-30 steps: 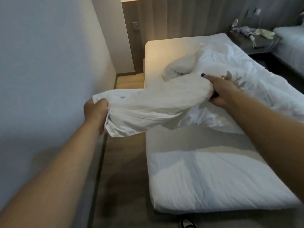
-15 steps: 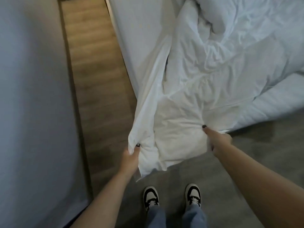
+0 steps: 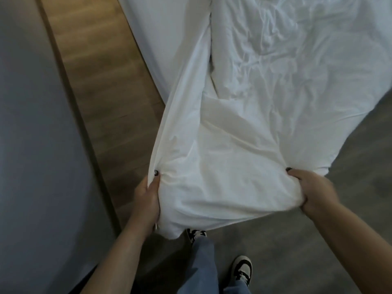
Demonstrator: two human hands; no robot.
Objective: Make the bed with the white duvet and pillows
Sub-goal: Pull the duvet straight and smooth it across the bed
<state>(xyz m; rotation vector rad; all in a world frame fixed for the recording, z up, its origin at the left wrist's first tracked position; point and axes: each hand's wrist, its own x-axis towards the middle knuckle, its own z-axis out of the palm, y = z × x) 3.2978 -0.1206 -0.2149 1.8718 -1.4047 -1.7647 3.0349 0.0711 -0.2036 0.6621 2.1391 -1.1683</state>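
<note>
Two hands grip the near edge of the white duvet [image 3: 244,128] at the foot of the bed [image 3: 169,35].

Left hand [image 3: 147,200] has its fingers [image 3: 156,183] curled round the bunched left corner, thumb on top with a dark-painted nail; right hand [image 3: 314,194] clutches the right part of the same edge, its fingers tucked under the cloth and its thumb on top. Between them the edge sags a little, lifted above the grey floor [image 3: 297,240], and the wrinkled duvet runs from the hands up onto the mattress, with one fold trailing along the bed's left side. Below the edge show jeans [image 3: 203,266] and two black-and-white shoes [image 3: 241,270], one partly hidden by the cloth. A strip of wooden floor [image 3: 101,85] lies between the bed and a grey wall [image 3: 31,145] at left.
</note>
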